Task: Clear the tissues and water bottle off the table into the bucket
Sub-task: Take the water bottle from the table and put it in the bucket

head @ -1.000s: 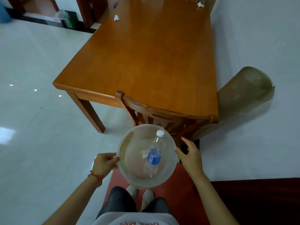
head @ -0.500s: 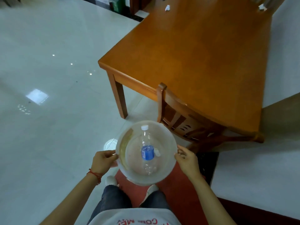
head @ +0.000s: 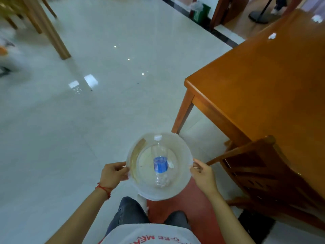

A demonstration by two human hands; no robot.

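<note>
Bucket (head: pixel 182 147) sits low centre, held over the floor (head: pixel 70 129), left hand (head: pixel 112 174) on its left rim, right hand (head: pixel 202 173) on its right rim. Water bottle (head: pixel 160 164) lies inside the bucket, a tissue (head: pixel 170 164) just beside it. Table (head: pixel 263 85) right of the bucket, chair (head: pixel 260 166) tucked at its near edge. Two tissues (head: pixel 272 35) (head: pixel 316 18) on the table's far part.

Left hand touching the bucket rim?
Touching. The head view shows the left hand gripping the bucket at its left rim, fingers curled onto the edge.
</note>
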